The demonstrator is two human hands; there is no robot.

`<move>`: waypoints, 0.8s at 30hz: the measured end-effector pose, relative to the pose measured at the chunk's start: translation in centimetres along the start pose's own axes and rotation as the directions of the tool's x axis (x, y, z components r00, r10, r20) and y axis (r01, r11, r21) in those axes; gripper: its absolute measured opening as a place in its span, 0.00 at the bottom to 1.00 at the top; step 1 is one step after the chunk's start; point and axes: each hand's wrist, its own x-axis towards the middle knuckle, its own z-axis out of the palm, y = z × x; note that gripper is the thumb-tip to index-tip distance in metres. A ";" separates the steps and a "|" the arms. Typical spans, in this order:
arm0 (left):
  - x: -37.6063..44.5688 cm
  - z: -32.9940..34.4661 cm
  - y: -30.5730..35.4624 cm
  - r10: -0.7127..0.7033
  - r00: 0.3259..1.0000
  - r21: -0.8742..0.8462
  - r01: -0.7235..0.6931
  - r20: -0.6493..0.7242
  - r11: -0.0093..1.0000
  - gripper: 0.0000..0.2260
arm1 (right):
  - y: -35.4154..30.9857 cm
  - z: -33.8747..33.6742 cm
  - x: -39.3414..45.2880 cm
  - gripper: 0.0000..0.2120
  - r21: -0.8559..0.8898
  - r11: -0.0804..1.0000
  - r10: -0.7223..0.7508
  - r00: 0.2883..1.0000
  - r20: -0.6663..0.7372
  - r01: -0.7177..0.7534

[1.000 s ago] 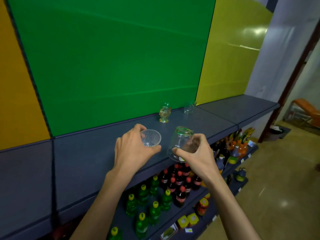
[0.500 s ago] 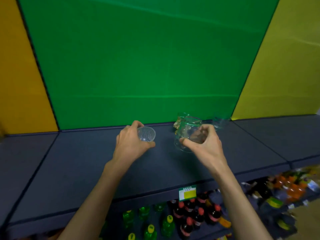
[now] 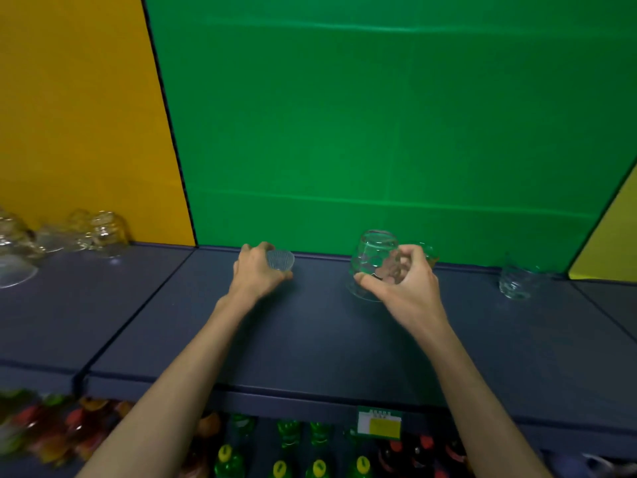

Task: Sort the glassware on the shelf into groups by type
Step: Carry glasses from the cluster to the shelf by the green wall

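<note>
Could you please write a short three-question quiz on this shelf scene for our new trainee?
1. True or false: the left hand holds a small ribbed glass bowl.
2. What does the right hand grip?
A) a green bottle
B) a clear tumbler
C) a price tag
3. Fill in: the cluster of glassware at the far left stands before the ____ wall panel.

Key: 1 true; 2 B; 3 orange.
</note>
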 end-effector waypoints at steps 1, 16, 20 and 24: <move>0.4 0.2 -0.2 -0.019 1.000 0.006 0.019 0.014 1.000 0.28 | 0.1 0.1 0.2 0.30 0.000 1.000 0.003 1.000 0.009 -0.003; 2.3 1.8 1.1 0.067 0.998 0.178 -0.064 -0.012 0.982 0.36 | 1.6 -0.4 2.7 0.30 -0.041 0.999 0.000 1.000 0.016 0.001; 1.3 1.8 4.0 0.285 0.958 0.236 -0.270 -0.030 0.933 0.30 | 2.3 -1.5 3.5 0.32 -0.076 0.997 0.006 1.000 0.015 -0.004; -0.6 2.0 7.9 0.407 0.913 0.238 -0.393 -0.014 0.888 0.29 | 2.7 -4.1 4.0 0.31 -0.152 0.988 -0.026 0.999 0.030 0.030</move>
